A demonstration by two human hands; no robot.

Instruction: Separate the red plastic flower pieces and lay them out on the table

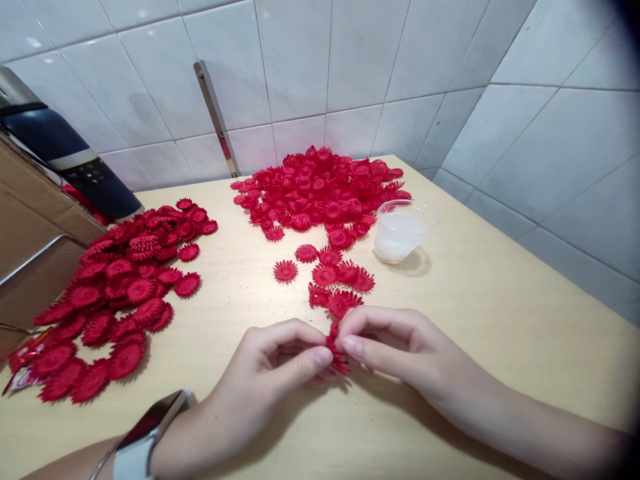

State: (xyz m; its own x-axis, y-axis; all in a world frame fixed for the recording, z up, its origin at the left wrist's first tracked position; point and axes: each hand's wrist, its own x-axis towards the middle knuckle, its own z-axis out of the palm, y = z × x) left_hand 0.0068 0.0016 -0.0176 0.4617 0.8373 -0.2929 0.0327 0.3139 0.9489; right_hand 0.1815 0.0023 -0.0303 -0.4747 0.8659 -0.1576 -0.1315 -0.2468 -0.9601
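Between my two hands is a red felt flower piece (339,361) with a fringed edge, turned nearly edge-on. My left hand (280,363) pinches it from the left with thumb and fingers. From the other side, the thumb and forefinger of my right hand (395,343) close on it; the fingertips partly cover it. Just beyond my hands lie several loose red flower pieces (345,302). A clear plastic cup (397,233) with a whitish, translucent content stands past my right hand.
A large heap of red flower pieces (320,187) lies at the back by the tiled wall (295,60). Stacked flowers (120,280) spread along the left. Behind them are a cardboard box (35,207) and a dark bottle (70,147). A metal strip (215,113) leans on the wall.
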